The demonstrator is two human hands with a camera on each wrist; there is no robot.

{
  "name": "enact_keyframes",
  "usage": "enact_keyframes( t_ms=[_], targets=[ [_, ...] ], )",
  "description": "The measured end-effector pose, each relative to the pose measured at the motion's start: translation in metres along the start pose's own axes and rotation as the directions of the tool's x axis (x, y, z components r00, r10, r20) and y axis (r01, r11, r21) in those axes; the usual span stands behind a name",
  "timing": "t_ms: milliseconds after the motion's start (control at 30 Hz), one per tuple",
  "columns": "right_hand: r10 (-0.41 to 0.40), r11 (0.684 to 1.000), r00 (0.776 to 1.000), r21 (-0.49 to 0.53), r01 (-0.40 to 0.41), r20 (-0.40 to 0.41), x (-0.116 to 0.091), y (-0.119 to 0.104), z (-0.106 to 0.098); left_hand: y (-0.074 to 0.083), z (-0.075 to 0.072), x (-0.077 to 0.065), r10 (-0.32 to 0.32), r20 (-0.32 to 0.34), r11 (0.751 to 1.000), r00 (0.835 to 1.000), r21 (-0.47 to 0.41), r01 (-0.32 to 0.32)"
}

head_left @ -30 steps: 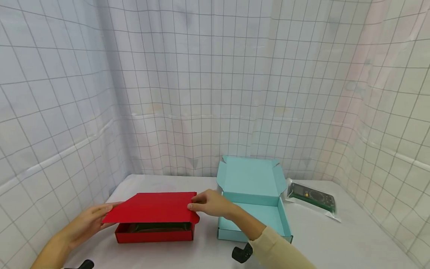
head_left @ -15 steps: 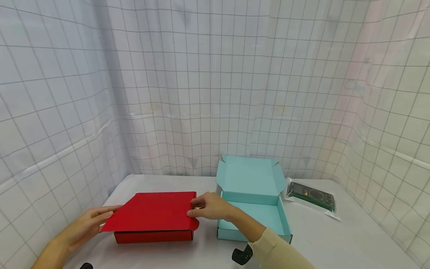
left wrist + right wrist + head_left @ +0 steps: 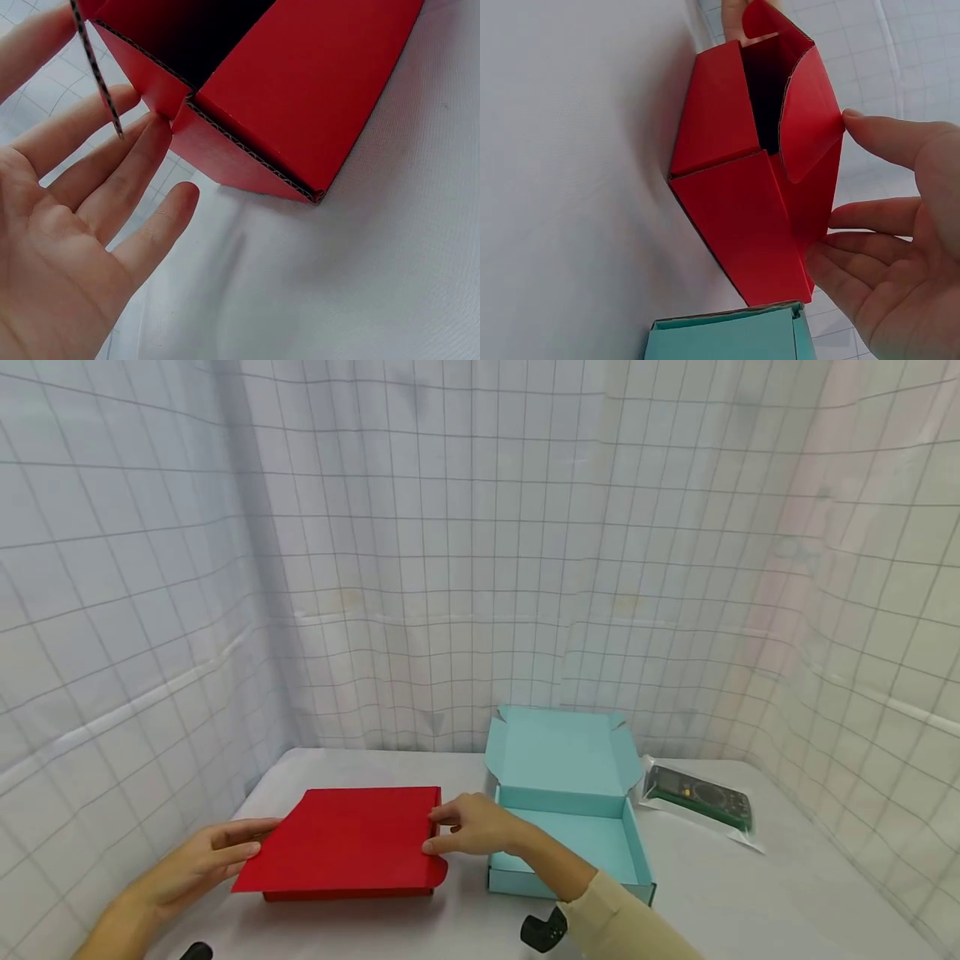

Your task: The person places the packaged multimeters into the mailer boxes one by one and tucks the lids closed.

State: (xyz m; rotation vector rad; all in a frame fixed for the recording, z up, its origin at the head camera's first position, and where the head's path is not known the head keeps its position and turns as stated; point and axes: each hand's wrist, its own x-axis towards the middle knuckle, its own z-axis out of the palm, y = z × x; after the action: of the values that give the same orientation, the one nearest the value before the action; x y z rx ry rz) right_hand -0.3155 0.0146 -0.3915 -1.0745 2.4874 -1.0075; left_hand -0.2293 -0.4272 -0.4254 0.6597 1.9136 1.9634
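Observation:
A red cardboard mailer box (image 3: 345, 895) lies at the left of the table, its lid (image 3: 352, 839) lowered close over the base. A dark gap still shows under the lid in both wrist views. My left hand (image 3: 195, 868) is at the lid's left edge; in the left wrist view its fingers (image 3: 146, 146) reach straight to the side wall. My right hand (image 3: 476, 827) is at the right edge, its thumb (image 3: 877, 139) against the lid and fingers against the box side. The box's contents are hidden.
An open light blue mailer box (image 3: 570, 835) stands right of the red one, lid upright at the back. Farther right lies a green and black multimeter (image 3: 697, 797) in a clear plastic bag. A white gridded curtain (image 3: 465, 568) encloses the table.
The red lid has swung down toward the front, covering the dark green thing seen inside a second ago. Both hands have stayed at its side edges.

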Motion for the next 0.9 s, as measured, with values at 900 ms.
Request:
enact_keyframes(
  t_ms=[900],
  targets=[
    [0.02,1.0,1.0,-0.023,-0.02,0.012,-0.0043,0.002,0.004,0.0026,0.0038,0.0018,-0.108,-0.089,0.978,0.99,0.172,0.122]
  ],
)
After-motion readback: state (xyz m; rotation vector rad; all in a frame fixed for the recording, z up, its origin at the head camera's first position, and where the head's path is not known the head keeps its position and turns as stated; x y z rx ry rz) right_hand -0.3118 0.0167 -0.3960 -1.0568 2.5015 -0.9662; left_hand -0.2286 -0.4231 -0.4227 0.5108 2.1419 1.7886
